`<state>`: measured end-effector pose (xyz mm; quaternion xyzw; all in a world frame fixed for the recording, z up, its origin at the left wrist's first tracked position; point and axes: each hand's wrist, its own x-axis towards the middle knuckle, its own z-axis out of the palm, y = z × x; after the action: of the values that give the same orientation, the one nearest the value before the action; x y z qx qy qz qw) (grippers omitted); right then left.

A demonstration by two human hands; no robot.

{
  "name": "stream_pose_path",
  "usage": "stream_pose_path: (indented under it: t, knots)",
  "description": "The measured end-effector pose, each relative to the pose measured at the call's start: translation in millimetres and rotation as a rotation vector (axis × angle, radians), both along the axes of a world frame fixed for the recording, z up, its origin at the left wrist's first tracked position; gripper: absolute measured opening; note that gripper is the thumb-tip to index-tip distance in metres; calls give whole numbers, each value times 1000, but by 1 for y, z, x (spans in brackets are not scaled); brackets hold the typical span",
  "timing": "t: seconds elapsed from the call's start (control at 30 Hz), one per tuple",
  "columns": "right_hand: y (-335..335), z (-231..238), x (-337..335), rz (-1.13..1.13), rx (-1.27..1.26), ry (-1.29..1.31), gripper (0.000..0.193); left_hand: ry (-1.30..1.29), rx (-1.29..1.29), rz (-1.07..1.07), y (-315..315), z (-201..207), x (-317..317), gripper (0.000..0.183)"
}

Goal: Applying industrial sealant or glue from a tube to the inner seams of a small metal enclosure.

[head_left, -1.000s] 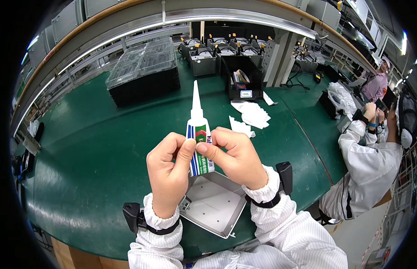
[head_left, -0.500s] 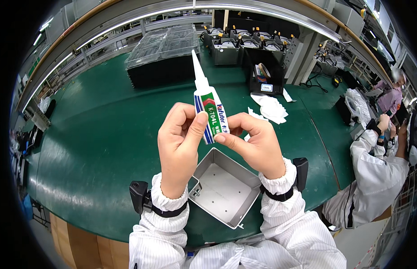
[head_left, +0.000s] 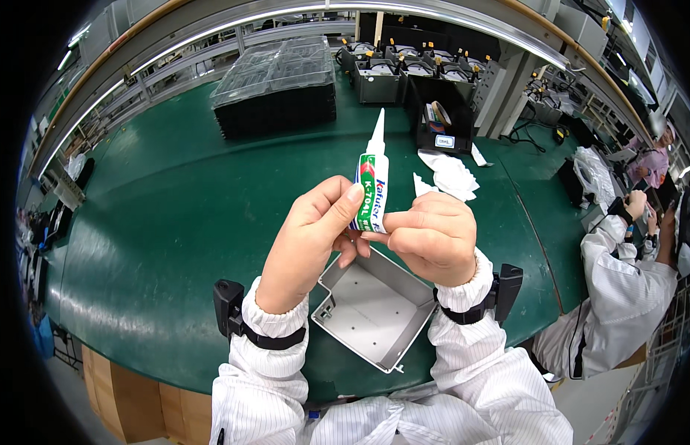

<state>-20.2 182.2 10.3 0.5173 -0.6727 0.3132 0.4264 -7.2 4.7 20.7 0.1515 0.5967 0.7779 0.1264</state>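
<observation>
Between my two hands a glue tube stands nozzle up, white with green, red and blue print. Its long white tapered nozzle points away from me. My left hand is closed on the tube's left side, thumb across its front. The fingers of my right hand pinch the tube's lower end, which they partly cover. Below both hands a shallow grey metal box lies open side up on the table, its inside showing several small holes and a bracket at its left corner.
Crumpled white tissues lie on the green table beyond my right hand. Farther back stand a black bin holding tape rolls, a stack of black trays under clear covers, and several grey units. At right sits a co-worker in white.
The glue tube has moved right and a little toward me, and stands tilted slightly right instead of left. My right fingers have curled more tightly around its lower end.
</observation>
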Motion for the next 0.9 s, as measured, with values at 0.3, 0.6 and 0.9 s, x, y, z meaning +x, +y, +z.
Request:
stream_pose_path:
  t: [0.3, 0.6, 0.9]
  knots:
    - [-7, 2, 12, 270, -492, -1065, 24, 483, 125, 331, 9, -12, 2, 21]
    - [-10, 11, 18, 443, -486, -1339, 22, 628, 93, 310, 9, -17, 1, 13]
    - [-6, -4, 7, 53, -352, -1085, 26, 732, -73, 279, 7, -19, -6, 10]
